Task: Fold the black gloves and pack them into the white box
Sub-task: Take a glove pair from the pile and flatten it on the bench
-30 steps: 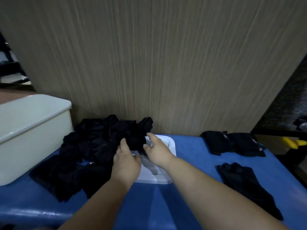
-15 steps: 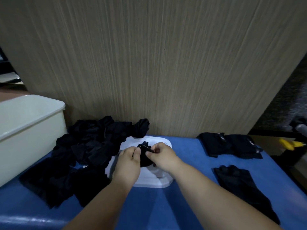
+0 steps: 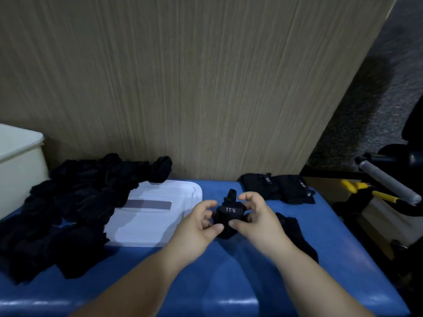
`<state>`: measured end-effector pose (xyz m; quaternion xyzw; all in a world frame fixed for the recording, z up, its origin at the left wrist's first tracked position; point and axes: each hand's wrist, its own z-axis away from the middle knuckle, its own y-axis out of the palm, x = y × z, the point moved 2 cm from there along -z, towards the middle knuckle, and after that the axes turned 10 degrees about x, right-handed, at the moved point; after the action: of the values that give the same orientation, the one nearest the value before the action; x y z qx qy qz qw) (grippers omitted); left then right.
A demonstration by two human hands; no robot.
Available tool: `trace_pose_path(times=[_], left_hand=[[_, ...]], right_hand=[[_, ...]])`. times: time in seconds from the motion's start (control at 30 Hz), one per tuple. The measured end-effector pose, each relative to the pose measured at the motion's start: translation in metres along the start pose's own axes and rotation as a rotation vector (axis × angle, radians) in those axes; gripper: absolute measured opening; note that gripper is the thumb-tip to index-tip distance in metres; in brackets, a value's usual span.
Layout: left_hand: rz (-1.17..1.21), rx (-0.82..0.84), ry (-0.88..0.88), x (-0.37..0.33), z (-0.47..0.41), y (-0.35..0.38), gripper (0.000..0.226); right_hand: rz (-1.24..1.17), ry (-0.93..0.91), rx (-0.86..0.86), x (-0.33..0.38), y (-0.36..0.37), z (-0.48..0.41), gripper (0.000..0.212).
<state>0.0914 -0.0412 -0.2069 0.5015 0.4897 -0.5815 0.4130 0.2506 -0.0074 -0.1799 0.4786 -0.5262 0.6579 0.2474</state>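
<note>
Head view: left hand (image 3: 196, 228), right hand (image 3: 259, 223) grip glove (image 3: 229, 213), fingers curled; white box (image 3: 19, 172) cut off.

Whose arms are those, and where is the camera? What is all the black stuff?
Those are a person's own two arms. The camera sits on the person's head and looks down, so you see what they see. The left hand and right hand together hold one black glove with small white lettering, above a blue table. On the left lies a heap of unfolded black gloves, partly over a flat white lid. The white box stands at the far left. At the back right sit folded gloves, and another glove lies by the right arm.
</note>
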Motion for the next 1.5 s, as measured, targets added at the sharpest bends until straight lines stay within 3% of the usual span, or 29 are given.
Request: trace_pose_path(times=[0.1, 0.27, 0.5, 0.63, 0.73, 0.8, 0.93, 1.17, 1.37, 1.5], left_hand=[[-0.125, -0.052, 0.010, 0.001, -0.007, 0.015, 0.035], [-0.116, -0.167, 0.030, 0.007, -0.020, 0.029, 0.020], [-0.092, -0.302, 0.048, 0.012, -0.038, 0.039, 0.027], [-0.096, -0.372, 0.052, 0.002, -0.043, 0.039, 0.024], [-0.098, -0.349, 0.021, 0.001, -0.045, 0.042, 0.020], [0.010, -0.249, 0.000, 0.001, -0.043, 0.044, 0.014], [0.216, -0.089, -0.001, -0.003, -0.036, 0.048, 0.029], [0.113, -0.267, 0.007, -0.016, -0.029, 0.038, 0.029], [0.542, -0.237, -0.038, -0.028, -0.029, 0.037, 0.022], [0.898, -0.179, -0.067, -0.037, -0.027, 0.043, 0.023]], right_hand=[[0.033, -0.046, -0.060, -0.006, -0.011, 0.010, 0.044], [0.118, -0.082, -0.092, -0.021, -0.025, 0.011, 0.043], [0.173, -0.098, -0.049, -0.027, -0.035, 0.006, 0.042], [0.183, -0.086, -0.001, -0.031, -0.037, 0.003, 0.031], [0.121, -0.074, 0.024, -0.031, -0.036, 0.004, 0.027], [0.078, -0.063, -0.017, -0.030, -0.038, 0.004, 0.025], [0.040, -0.066, -0.109, -0.030, -0.042, 0.003, 0.024], [-0.151, -0.149, 0.017, -0.020, -0.036, 0.013, 0.022], [-0.382, 0.048, -0.198, -0.030, -0.050, 0.006, 0.019], [-0.638, 0.231, -0.075, -0.034, -0.047, 0.005, 0.036]])
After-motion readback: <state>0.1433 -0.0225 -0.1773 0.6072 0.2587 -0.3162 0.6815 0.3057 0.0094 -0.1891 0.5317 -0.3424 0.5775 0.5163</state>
